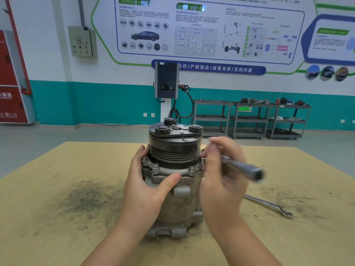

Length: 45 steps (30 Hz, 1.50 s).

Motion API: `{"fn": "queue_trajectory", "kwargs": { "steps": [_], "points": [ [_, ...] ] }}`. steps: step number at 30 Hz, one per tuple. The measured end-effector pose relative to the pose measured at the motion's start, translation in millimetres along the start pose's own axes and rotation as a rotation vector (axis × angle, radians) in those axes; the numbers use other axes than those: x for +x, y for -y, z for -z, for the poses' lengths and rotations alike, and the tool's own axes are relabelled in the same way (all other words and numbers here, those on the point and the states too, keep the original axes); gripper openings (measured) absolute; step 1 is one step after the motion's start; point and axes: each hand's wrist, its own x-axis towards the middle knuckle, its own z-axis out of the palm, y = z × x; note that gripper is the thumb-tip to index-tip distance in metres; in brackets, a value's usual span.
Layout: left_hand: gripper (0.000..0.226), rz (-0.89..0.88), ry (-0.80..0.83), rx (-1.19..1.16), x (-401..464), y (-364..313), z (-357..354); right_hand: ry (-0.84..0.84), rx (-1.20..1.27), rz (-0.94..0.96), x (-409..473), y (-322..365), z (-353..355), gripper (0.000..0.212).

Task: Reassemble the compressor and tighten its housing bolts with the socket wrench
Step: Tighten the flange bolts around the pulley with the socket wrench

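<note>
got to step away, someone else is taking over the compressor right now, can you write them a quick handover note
Left hand: grips the compressor body just under the flange, steadying it upright on the table.
Right hand: holds the socket wrench, handle pointing right; its socket end sits at the flange's right side, hidden behind the fingers.
Done: the housing is together, pulley on top, and flange bolts are seated around the front.
Left: tightening. The picture cannot show which bolts are already tight, so go round them all.
Also: a ring spanner lies on the table to the right.
</note>
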Motion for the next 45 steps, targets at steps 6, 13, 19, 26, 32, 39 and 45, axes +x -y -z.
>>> {"fn": "queue_trajectory", "kwargs": {
  "steps": [6, 13, 19, 26, 32, 39, 45],
  "points": [
    [0.074, -0.009, 0.005, -0.004, 0.6, 0.9, -0.1, 0.227, -0.193, 0.085, 8.6, 4.2, 2.5, 0.018],
    [0.079, -0.011, 0.026, 0.027, 2.5, 2.5, 2.6, -0.192, 0.292, -0.421, 37.7, -2.4, 32.5, 0.011],
    [0.071, -0.021, 0.03, 0.044, 1.9, -0.3, 2.6, -0.23, 0.605, -0.722, 42.5, -16.5, 38.0, 0.017],
    [0.074, -0.02, 0.018, 0.027, 2.3, 0.3, 1.6, -0.187, 0.681, -0.916, 52.4, -21.1, 40.5, 0.016],
    [0.075, 0.0, -0.002, 0.023, 0.7, -2.6, 0.0, -0.177, 0.635, -0.816, 51.0, -21.3, 37.0, 0.018],
    [0.051, -0.077, -0.101, 0.17, -15.5, -3.5, -15.2, 0.325, -0.29, 0.404, -14.1, -4.5, -2.0, 0.025],
    [0.075, -0.077, 0.006, -0.028, -4.8, 5.1, -10.2, 0.173, -0.09, 0.197, -10.1, 5.9, -11.3, 0.01]
  ]
}}
